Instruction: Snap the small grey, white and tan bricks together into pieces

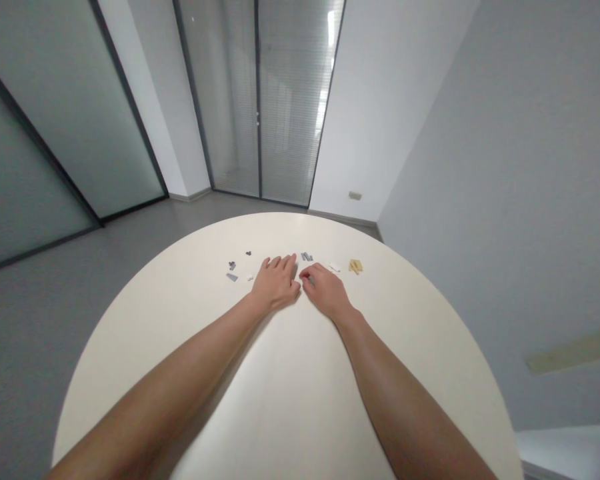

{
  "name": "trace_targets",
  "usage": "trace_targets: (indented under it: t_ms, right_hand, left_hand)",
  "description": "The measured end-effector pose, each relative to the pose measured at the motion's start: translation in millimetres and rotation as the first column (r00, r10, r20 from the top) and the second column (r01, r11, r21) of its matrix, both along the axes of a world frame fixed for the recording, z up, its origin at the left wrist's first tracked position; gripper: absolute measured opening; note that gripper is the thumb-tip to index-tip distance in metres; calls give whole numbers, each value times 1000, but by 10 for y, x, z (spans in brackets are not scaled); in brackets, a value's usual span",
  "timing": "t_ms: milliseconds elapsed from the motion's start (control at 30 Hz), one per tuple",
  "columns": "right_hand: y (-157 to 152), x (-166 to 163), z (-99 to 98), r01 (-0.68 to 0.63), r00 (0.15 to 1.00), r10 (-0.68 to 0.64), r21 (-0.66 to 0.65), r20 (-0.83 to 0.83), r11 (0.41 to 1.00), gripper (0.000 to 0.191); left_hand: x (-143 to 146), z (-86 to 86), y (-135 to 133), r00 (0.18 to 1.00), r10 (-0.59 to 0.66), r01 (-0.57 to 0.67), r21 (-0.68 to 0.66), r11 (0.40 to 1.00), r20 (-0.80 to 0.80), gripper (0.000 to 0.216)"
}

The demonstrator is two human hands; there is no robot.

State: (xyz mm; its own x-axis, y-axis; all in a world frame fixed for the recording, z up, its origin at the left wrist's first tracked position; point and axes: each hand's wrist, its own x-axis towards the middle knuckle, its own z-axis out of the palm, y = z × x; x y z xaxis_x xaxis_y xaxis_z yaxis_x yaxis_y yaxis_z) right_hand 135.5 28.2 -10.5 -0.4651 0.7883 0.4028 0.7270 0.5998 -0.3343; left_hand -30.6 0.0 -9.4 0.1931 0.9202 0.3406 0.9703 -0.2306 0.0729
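My left hand (pixel 276 283) lies palm down on the white table, fingers stretched forward and thumb out toward the right. Close beside it, my right hand (pixel 326 288) has its fingers curled in with thumb and fingertips together; whatever they may hold is hidden or too small to name. Several small grey pieces (pixel 307 256) lie just beyond the gap between the hands. White pieces (pixel 335 267) sit past the right hand's knuckles, with tan flat pieces (pixel 355 267) further right. Left of my left hand are a small white piece (pixel 251 277), a grey flat piece (pixel 232 277) and dark grey bits (pixel 232 265).
The round white table (pixel 290 393) has its curved far edge beyond the pieces. Another tiny dark piece (pixel 249 253) lies toward the back left. A glass door (pixel 260 100) and grey walls (pixel 510 180) stand behind and to the right.
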Motion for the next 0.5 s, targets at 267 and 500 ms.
trace_targets:
  t_ms: [267,500]
  right_hand:
    - [-6,-5,26,-8,1000,8,-19,-6,1000,16]
    - [-46,-5,78,-2,1000,3,-56,9,998,16]
  left_hand:
    - [15,-47,20,999,16,-17,-23,1000,-31,69]
    - [-91,-52,-50,927,370,-375,105,921,61,68]
